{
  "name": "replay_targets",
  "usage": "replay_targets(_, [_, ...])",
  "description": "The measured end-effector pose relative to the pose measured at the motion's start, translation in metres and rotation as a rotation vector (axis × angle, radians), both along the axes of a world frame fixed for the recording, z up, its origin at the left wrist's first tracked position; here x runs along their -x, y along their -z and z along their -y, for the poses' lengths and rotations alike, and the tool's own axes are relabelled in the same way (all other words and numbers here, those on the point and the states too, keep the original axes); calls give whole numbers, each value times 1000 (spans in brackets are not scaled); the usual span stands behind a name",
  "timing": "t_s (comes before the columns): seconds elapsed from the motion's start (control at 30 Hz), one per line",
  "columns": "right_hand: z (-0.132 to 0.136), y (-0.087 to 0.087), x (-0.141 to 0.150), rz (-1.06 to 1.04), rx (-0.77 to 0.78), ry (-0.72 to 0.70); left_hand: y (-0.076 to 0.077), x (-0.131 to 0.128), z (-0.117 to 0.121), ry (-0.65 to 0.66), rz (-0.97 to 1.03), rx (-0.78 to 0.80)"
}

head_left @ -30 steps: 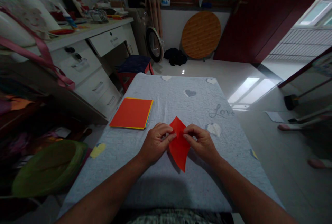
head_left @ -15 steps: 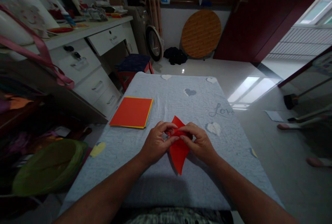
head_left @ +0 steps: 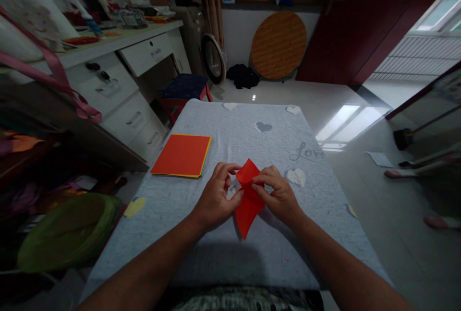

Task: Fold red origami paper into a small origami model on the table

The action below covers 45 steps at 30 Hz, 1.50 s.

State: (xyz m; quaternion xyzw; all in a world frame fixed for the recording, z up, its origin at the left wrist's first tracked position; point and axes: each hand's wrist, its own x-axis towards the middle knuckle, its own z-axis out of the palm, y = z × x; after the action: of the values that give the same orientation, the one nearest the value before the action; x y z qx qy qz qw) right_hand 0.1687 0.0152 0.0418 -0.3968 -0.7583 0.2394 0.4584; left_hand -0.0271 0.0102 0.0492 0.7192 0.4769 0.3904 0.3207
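Between my two hands is a folded sheet of red paper [head_left: 248, 208], held a little above the table, one point toward me and another away. My left hand [head_left: 218, 196] grips its left edge, thumb on the near face and index finger at the upper left corner. With thumb and fingertips, my right hand [head_left: 276, 192] pinches the paper near its middle right. The fingers partly cover the folds there. To the left lies a stack of coloured paper [head_left: 182, 155], orange-red on top, with yellow and blue-green edges showing.
A pale blue cloth [head_left: 230, 131] with heart patterns covers the table. Beyond its far left corner stands a stool [head_left: 185, 88], beside a white desk [head_left: 126, 109]. A green basket [head_left: 68, 234] is at the left. Another person's feet [head_left: 396, 173] show at the right.
My right fingers have drawn back from the left fingers, baring more of the paper's upper part. The paper has turned slightly, its near tip shifting left. The left index finger has straightened a little.
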Motion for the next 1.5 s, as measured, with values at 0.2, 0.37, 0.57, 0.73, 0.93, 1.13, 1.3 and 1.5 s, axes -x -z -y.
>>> replay_targets(0.2, [1,1,3,13,-18,18,1,-5,5,71,-145,217])
replay_targets(0.37, [3,-1,6,41,-32,19,4,-6,5,62,-214,220])
replay_targets(0.57, [2,1,2,23,-28,33,-2,-3,7,89,-180,274])
replay_targets(0.73, [2,1,0,-12,-36,33,-2,3,7,126,-103,310])
replay_targets(0.93, [1,1,-4,-23,22,34,9,17,1,155,71,206])
replay_targets(1.13, [-1,1,-6,-60,63,8,4,19,3,310,-14,174])
replay_targets(1.3, [1,1,-4,-37,57,-21,6,14,4,325,-43,143])
replay_targets(1.5, [5,0,0,-46,74,-79,22,16,1,386,29,200])
